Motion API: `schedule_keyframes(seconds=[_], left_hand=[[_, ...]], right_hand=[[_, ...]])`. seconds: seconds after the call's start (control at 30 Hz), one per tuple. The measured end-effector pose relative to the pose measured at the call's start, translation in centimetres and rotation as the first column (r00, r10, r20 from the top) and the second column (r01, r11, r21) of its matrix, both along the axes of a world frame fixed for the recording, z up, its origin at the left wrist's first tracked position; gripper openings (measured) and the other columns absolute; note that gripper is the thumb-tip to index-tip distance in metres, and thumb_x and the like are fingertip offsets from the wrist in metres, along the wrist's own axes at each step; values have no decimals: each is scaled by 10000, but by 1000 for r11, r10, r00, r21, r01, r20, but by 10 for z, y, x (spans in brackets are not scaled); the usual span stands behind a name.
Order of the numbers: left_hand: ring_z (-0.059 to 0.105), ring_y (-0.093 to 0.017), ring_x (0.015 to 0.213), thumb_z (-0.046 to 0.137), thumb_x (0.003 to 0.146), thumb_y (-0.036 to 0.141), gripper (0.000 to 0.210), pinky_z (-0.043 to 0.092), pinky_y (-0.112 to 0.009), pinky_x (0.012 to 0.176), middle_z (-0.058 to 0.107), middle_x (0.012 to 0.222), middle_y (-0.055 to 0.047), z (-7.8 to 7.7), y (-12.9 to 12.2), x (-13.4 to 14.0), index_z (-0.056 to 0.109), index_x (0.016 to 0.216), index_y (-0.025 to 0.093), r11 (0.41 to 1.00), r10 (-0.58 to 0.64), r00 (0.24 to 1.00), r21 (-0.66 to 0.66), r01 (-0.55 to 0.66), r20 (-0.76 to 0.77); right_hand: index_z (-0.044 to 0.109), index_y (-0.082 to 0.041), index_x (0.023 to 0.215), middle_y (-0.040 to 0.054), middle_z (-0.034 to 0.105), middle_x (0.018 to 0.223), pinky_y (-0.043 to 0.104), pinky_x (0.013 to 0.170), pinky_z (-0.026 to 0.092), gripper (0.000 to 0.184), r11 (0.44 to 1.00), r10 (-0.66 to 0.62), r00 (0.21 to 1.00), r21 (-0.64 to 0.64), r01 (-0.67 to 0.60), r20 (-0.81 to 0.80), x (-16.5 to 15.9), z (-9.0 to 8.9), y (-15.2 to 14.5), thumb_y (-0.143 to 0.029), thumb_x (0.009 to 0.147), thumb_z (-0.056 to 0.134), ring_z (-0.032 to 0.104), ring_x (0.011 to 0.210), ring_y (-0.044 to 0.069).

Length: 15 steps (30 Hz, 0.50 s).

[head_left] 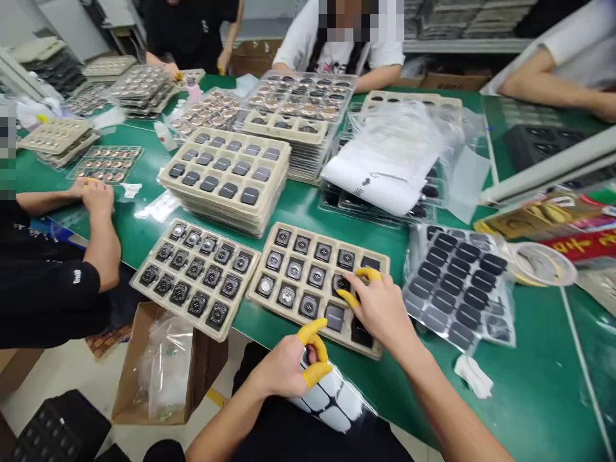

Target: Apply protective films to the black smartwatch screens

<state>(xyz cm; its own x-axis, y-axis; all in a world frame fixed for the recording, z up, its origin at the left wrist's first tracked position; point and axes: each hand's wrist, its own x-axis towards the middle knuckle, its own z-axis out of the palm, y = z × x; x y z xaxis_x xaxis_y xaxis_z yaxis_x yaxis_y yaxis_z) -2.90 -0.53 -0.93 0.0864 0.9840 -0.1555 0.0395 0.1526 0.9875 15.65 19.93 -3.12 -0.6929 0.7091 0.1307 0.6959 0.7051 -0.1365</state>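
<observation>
My right hand (380, 305), with yellow finger cots, reaches into a beige tray (253, 295) of square watch cases. Its thumb and a fingertip close around one watch case (341, 283) in its compartment. A case with a plain dark face (334, 317) sits nearer me in the same tray. Over my lap, my left hand (286, 366) has yellow cots on its curled fingers, and a gap shows between thumb and index finger. Beneath it lies a clear sheet of rounded-square pieces (332, 410), partly hidden by the hand; I see no piece held between those fingertips.
Another watch-case tray (139, 279) lies to the left, behind it a tall tray stack (250, 215). At right are a sheet of dark stickers (443, 298), a tape roll (565, 266) and crumpled tissue (474, 375). A cardboard box (126, 378) stands below. Several co-workers sit around the green table (543, 378).
</observation>
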Motion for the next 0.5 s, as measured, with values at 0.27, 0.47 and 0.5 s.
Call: schedule_keyframes(seconds=[0.27,0.47,0.5], left_hand=[[554,-169,790,775,914,344,772,554,-336,806,693,951,-15,-5,1,-10,559,1643,206,998,68,998,-8,-68,-14],[544,-156,795,790,885,314,675,523,-323,813,669,926,-10,-18,-3,-17,661,1537,200,981,194,978,7,-195,81],[549,-155,800,793,881,305,661,520,-318,817,672,927,-14,-20,-4,-17,673,1522,193,977,212,972,7,-213,105]], right_hand=[[827,-232,1225,214,706,1171,547,853,595,327,991,103,994,-84,-106,-36,19,-16,24,-393,1029,621,652,1012,404],[834,-208,1229,192,675,1062,595,904,614,489,977,68,988,-194,-94,-137,21,-41,37,-552,1044,539,670,965,405],[835,-194,1212,185,664,1019,594,886,614,507,979,70,988,-183,-95,-135,19,-41,39,-558,1038,527,670,936,401]])
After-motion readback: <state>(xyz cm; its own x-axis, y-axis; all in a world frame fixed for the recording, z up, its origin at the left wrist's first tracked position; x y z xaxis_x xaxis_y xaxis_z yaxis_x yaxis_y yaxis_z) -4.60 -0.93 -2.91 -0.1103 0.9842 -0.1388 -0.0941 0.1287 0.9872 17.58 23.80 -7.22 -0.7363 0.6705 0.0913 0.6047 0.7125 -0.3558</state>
